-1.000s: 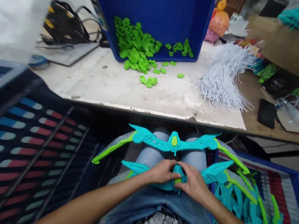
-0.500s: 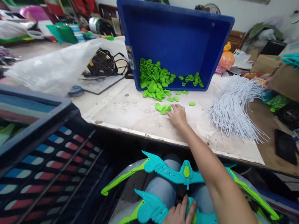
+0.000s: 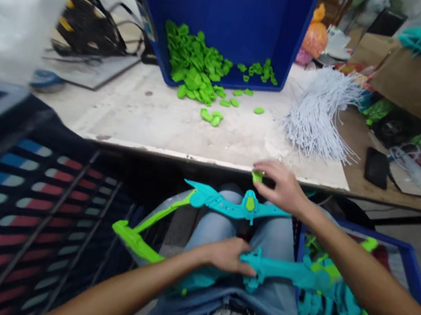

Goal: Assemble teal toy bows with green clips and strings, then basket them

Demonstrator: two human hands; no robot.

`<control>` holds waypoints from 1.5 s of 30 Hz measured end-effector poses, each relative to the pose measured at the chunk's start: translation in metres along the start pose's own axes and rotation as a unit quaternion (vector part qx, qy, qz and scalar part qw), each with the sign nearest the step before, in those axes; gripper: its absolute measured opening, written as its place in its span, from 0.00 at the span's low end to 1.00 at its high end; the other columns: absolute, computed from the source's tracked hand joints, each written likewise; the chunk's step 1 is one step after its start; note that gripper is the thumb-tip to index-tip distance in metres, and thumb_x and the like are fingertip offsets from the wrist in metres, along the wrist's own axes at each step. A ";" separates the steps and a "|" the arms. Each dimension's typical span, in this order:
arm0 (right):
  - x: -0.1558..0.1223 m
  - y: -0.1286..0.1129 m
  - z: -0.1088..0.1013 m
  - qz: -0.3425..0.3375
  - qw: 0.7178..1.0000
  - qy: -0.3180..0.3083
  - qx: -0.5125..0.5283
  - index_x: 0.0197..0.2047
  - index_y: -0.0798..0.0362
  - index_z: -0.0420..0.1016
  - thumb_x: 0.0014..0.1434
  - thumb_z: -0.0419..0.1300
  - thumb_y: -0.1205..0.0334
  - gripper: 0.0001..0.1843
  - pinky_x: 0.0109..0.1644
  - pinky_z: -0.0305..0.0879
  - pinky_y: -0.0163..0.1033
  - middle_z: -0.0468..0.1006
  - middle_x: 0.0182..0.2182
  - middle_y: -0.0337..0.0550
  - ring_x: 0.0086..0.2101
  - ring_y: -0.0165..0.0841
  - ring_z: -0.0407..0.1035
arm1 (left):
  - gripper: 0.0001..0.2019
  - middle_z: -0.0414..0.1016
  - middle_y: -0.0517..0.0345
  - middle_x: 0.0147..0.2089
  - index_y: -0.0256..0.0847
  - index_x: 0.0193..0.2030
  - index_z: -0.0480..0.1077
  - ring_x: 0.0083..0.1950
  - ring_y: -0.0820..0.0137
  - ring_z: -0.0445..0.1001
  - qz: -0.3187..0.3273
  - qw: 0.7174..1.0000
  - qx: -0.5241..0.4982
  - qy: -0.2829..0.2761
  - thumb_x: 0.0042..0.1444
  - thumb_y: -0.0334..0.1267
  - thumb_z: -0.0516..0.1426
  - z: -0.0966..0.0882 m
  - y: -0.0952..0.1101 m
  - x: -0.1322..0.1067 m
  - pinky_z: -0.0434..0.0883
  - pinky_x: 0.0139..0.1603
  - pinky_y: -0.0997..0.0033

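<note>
My right hand hovers at the table's near edge, fingers pinched on a small green plastic piece. Just below it a teal toy bow with a green centre piece lies across my knees. My left hand grips a second teal toy bow on my lap, near its middle. Its green limb tip sticks out to the left. More small green pieces spill from a tipped blue bin onto the white table.
A bundle of white cords lies right of the bin. A blue crate at my right holds several teal and green bows. A dark crate with striped lining sits at my left. A black phone, cardboard box and clear bag surround the table.
My right hand came back from the green pieces on the table towards my lap, carrying one piece. The left hand stays on the lap bow, which has shifted. The camera tilted down.
</note>
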State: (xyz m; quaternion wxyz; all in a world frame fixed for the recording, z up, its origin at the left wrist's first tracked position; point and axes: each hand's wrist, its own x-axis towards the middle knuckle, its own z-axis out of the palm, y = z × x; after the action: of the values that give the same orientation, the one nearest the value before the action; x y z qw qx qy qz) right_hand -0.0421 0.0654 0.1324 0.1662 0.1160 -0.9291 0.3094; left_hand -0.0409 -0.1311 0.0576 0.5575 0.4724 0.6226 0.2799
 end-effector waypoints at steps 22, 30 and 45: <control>-0.208 -0.065 0.083 0.139 0.988 0.052 -0.043 0.42 0.48 0.75 0.59 0.62 0.60 0.07 0.53 0.61 0.56 0.72 0.45 0.48 0.50 0.44 0.63 | 0.28 0.69 0.63 0.30 0.36 0.37 0.68 0.31 0.72 0.66 -0.004 0.987 -0.157 -0.030 0.40 0.59 0.64 0.009 -0.033 0.029 0.62 0.31 0.74; -0.202 -0.059 0.077 0.218 0.975 -0.024 -0.015 0.43 0.51 0.70 0.51 0.68 0.59 0.17 0.50 0.64 0.53 0.73 0.48 0.51 0.49 0.45 0.67 | 0.24 0.68 0.62 0.32 0.35 0.39 0.70 0.34 0.70 0.65 -0.003 0.997 -0.075 -0.008 0.42 0.52 0.63 0.011 -0.032 0.032 0.61 0.32 0.74; -0.209 -0.059 0.078 0.171 0.985 -0.014 -0.025 0.57 0.51 0.65 0.54 0.66 0.56 0.28 0.58 0.56 0.58 0.70 0.54 0.52 0.53 0.45 0.64 | 0.21 0.65 0.63 0.26 0.34 0.33 0.70 0.30 0.72 0.62 -0.032 0.997 -0.065 0.000 0.43 0.53 0.62 0.014 -0.020 0.032 0.59 0.29 0.75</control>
State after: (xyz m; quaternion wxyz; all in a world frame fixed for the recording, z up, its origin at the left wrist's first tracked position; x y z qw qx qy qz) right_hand 0.1499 -0.0052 0.0257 0.1006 -0.0445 -0.9450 0.3079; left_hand -0.0308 -0.1130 0.0229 0.5957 0.4147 0.6180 0.3021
